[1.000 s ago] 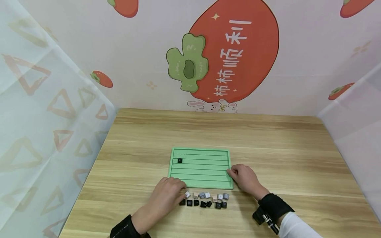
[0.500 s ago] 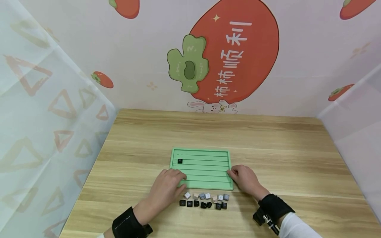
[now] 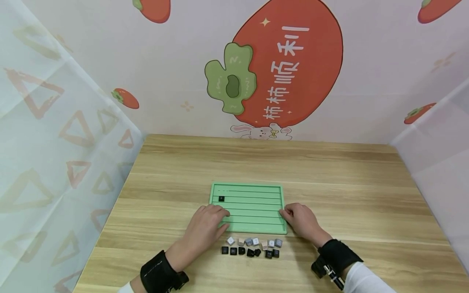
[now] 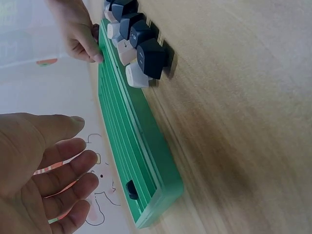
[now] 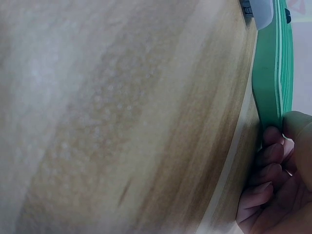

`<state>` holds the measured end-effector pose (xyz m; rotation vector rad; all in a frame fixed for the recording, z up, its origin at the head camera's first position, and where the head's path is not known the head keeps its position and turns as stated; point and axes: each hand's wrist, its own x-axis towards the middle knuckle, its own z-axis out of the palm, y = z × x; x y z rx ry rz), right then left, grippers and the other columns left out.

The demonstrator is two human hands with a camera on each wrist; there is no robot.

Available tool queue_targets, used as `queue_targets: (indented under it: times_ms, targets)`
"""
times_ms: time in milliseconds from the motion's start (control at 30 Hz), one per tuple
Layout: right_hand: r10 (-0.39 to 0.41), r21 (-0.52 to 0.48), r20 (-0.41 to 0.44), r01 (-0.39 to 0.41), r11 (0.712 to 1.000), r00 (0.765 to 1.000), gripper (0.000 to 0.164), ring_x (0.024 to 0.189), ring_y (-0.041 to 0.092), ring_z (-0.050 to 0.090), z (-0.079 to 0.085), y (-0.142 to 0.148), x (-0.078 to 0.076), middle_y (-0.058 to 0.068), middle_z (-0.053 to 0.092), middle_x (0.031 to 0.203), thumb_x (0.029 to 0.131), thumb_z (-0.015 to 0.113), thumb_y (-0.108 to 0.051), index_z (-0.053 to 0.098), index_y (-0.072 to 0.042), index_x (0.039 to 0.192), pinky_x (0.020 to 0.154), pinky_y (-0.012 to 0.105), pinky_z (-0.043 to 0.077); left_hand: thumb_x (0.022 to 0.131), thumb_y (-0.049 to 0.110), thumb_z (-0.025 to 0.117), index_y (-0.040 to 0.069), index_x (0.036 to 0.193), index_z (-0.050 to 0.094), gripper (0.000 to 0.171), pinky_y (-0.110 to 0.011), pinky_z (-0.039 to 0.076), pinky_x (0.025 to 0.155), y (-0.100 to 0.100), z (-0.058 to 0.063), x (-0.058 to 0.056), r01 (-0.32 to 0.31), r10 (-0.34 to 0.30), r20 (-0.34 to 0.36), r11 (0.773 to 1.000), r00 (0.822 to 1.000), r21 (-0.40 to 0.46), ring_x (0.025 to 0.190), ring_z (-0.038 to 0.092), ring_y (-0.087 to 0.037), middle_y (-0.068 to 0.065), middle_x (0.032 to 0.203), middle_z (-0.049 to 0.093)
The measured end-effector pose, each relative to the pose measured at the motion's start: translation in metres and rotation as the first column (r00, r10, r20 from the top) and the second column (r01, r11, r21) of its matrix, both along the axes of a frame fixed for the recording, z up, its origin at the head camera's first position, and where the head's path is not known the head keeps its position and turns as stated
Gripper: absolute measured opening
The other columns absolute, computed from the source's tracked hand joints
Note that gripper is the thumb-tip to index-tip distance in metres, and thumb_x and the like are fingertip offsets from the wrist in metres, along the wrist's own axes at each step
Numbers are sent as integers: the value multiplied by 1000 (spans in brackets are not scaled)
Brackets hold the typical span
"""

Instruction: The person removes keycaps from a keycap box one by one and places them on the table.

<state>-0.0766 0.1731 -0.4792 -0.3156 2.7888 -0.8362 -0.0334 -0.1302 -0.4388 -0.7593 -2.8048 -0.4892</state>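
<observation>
A green grooved tray lies on the wooden table, with one black keycap standing in a groove near its left side. My left hand is over the tray's front left part. In the left wrist view its thumb and fingers are apart, with nothing between them. At the tray's right edge, my right hand pinches the rim, thumb on top and fingers against the side wall, as the right wrist view shows. In front of the tray sit several white, beige and grey keycaps and a row of black keycaps.
The wooden table extends around the tray on all sides. Behind it rises a printed backdrop, and patterned cloth walls border the left and right. A black band with a camera circles the right wrist.
My left hand has moved away from the keycaps, up and slightly left, to over the tray's front left part. The right hand and the tray have stayed in place.
</observation>
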Motion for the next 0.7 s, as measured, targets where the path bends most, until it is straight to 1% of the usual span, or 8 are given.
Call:
queue_targets:
  times_ms: [200,433,533,700]
  targets:
    - [0,-2,-4,0,1000,1000,39,45,10,33,-1,1,0,-7,33,50,92,57,-28,44,-15,57,50,25,27,74,27,75,14,94,71,24,-32,46,71,0,0,-5,-7,7,-9,1000,1000,-11,90,61,-16,2,94,69]
    - [-1,-3,-6,1,1000,1000,40,45,10,33,-1,1,0,-7,33,50,92,57,-28,44,-15,57,50,25,27,75,26,75,13,94,71,23,-33,46,69,-4,-8,-13,-19,19,-6,1000,1000,-13,88,62,-17,1,93,69]
    - [0,-4,-8,0,1000,1000,40,45,10,33,-1,1,0,-7,33,50,92,57,-28,44,-15,57,50,25,26,74,25,75,13,94,70,23,-33,46,68,-6,-10,-17,-28,27,-16,999,999,-16,86,62,-17,0,91,69]
    - [0,-1,-2,0,1000,1000,39,45,10,33,-2,0,-1,-7,33,49,92,57,-28,44,-15,57,50,25,27,74,23,75,13,94,70,23,-34,48,70,-10,-10,-21,-39,38,-21,999,999,-16,84,62,-18,-1,91,69]
